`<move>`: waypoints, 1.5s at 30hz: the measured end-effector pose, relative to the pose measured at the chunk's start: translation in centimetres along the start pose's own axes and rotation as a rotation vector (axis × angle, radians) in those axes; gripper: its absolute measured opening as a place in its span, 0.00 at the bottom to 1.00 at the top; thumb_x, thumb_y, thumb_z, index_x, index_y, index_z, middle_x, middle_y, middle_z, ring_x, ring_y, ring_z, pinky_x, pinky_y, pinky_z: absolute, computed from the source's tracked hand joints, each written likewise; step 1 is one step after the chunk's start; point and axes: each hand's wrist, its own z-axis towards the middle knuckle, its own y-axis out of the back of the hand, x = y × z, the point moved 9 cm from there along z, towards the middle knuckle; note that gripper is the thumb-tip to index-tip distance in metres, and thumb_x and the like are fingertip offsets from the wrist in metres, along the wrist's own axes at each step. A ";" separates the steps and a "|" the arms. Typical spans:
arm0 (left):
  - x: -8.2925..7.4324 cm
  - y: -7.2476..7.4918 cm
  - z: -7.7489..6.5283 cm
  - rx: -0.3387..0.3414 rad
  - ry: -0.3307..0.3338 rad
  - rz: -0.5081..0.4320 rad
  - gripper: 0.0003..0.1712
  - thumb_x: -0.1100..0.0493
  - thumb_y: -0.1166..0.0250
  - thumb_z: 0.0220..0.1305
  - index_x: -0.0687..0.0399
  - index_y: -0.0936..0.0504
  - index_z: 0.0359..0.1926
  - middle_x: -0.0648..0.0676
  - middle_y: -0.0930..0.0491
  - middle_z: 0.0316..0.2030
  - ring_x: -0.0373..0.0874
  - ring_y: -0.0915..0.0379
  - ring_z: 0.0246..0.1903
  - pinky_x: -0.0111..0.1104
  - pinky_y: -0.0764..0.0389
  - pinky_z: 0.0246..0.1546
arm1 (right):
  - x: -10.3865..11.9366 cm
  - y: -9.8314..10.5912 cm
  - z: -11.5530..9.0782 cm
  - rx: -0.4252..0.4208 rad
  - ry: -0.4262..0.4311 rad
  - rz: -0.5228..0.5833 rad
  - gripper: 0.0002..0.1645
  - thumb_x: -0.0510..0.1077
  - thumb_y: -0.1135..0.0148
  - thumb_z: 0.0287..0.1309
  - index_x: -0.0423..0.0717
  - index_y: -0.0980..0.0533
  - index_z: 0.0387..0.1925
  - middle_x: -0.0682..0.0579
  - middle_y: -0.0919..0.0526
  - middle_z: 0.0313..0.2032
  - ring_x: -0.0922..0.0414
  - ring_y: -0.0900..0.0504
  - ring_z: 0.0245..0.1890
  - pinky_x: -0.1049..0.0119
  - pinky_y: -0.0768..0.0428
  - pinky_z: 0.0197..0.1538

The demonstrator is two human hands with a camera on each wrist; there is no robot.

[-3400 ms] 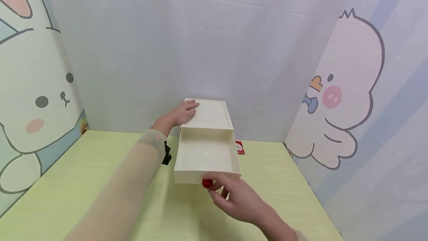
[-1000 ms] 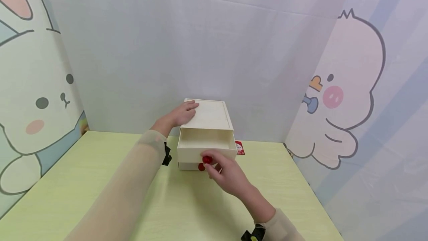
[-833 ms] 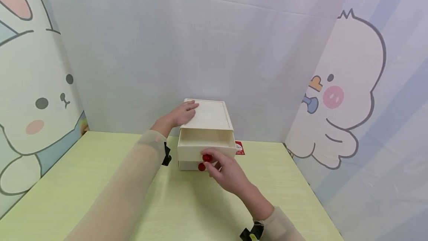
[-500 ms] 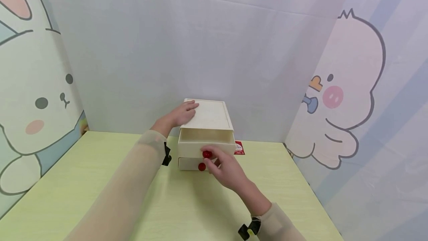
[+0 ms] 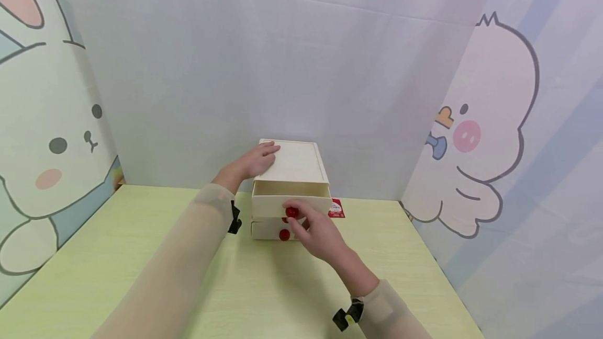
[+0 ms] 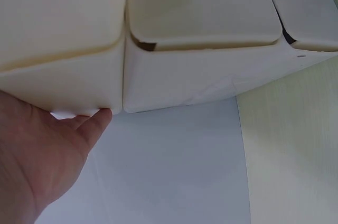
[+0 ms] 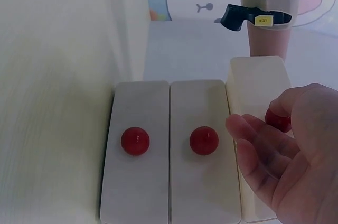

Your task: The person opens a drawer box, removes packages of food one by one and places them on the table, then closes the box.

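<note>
A cream drawer cabinet (image 5: 299, 161) stands on the table against the back curtain. My left hand (image 5: 258, 161) rests on the left edge of its top, fingers straight. The left wrist view shows that hand's fingertips (image 6: 105, 115) at the cabinet's edge. The top drawer (image 5: 268, 207) sticks out a little, a narrow strip of its inside showing. My right hand (image 5: 322, 232) pinches the red round knob (image 5: 291, 212) on its front. In the right wrist view, the middle drawer (image 7: 203, 192) and bottom drawer (image 7: 134, 192) are flush, each with a red knob.
A red and white card (image 5: 336, 208) lies on the pale green table (image 5: 400, 276) at the cabinet's right. A grey-white curtain (image 5: 212, 67) hangs behind. Side panels carry a rabbit drawing (image 5: 28, 161) on the left and a chick drawing (image 5: 499, 119) on the right.
The top drawer has slid from far out to mostly in, my right hand moving away from me with its knob. The lower drawer fronts have come into view. My left hand has stayed put.
</note>
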 end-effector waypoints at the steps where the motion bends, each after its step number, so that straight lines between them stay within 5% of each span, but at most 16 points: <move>1: 0.0 0.0 0.0 0.000 -0.001 -0.002 0.36 0.49 0.67 0.87 0.52 0.44 0.89 0.58 0.57 0.90 0.63 0.65 0.89 0.61 0.56 0.88 | -0.1 0.0 0.1 0.003 -0.003 0.005 0.21 0.39 0.34 0.77 0.54 0.20 0.67 0.49 0.10 0.45 0.62 0.17 0.28 0.69 0.15 0.34; 18: 0.3 -0.1 0.0 -0.006 0.012 -0.005 0.37 0.47 0.67 0.86 0.51 0.44 0.89 0.57 0.57 0.90 0.62 0.65 0.89 0.62 0.55 0.88 | -1.1 -0.2 1.9 -0.003 -0.034 0.010 0.22 0.42 0.37 0.80 0.56 0.22 0.70 0.48 0.12 0.44 0.65 0.16 0.27 0.69 0.15 0.33; 26: 0.4 -0.1 -0.1 -0.002 0.022 -0.032 0.37 0.47 0.67 0.87 0.49 0.44 0.89 0.55 0.58 0.91 0.62 0.65 0.89 0.62 0.55 0.88 | -1.2 -0.1 2.5 -0.007 -0.044 0.022 0.22 0.40 0.37 0.80 0.55 0.22 0.69 0.47 0.12 0.45 0.54 0.12 0.27 0.67 0.17 0.30; 33: 0.4 0.0 0.0 -0.008 0.018 -0.025 0.36 0.47 0.66 0.87 0.49 0.44 0.89 0.56 0.57 0.91 0.62 0.64 0.89 0.61 0.54 0.88 | -1.5 0.0 2.9 0.001 -0.067 -0.012 0.22 0.41 0.37 0.80 0.56 0.22 0.70 0.50 0.12 0.46 0.63 0.16 0.27 0.68 0.16 0.30; 45: 0.4 -0.1 0.2 -0.015 0.023 -0.007 0.36 0.47 0.65 0.88 0.50 0.43 0.89 0.58 0.56 0.90 0.62 0.63 0.89 0.61 0.54 0.88 | -1.7 0.1 3.6 -0.004 -0.075 -0.056 0.21 0.41 0.37 0.80 0.55 0.21 0.69 0.51 0.12 0.46 0.63 0.16 0.28 0.68 0.15 0.33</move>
